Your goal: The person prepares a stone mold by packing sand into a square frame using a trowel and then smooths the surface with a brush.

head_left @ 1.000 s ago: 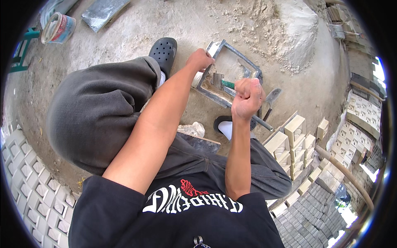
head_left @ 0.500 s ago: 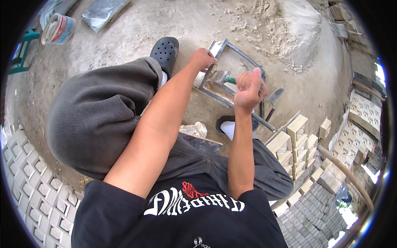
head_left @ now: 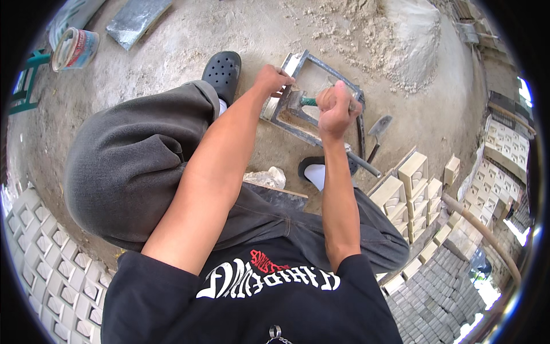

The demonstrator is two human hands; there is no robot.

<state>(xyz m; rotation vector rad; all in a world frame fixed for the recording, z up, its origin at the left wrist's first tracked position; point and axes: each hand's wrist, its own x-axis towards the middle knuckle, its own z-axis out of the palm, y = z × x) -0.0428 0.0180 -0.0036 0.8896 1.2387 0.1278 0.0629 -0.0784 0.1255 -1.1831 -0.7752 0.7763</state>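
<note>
On the ground before me lies a rectangular grey metal frame [head_left: 334, 70], with pale material inside and a whitish edge along its left side. My left hand [head_left: 274, 80] is closed at the frame's upper left side, fingertips on its rim. My right hand [head_left: 338, 109] makes a fist around the green handle of a tool [head_left: 307, 101]. The tool's flat grey head points left, over the near left part of the frame's inside; its exact kind cannot be made out. A trowel [head_left: 379, 127] lies on the ground right of the frame.
A heap of pale sand [head_left: 409, 51] rises beyond the frame. Moulded cream blocks [head_left: 413, 172] are stacked at right, and grey blocks [head_left: 48, 252] stand at lower left. A bucket [head_left: 75, 50], a green stool [head_left: 28, 80] and a flat board [head_left: 137, 22] are at far left.
My right hand and the green-handled tool have shifted slightly left and away from me, relative to the frame. My left hand stays at the frame's rim. The whole view has shifted a little.
</note>
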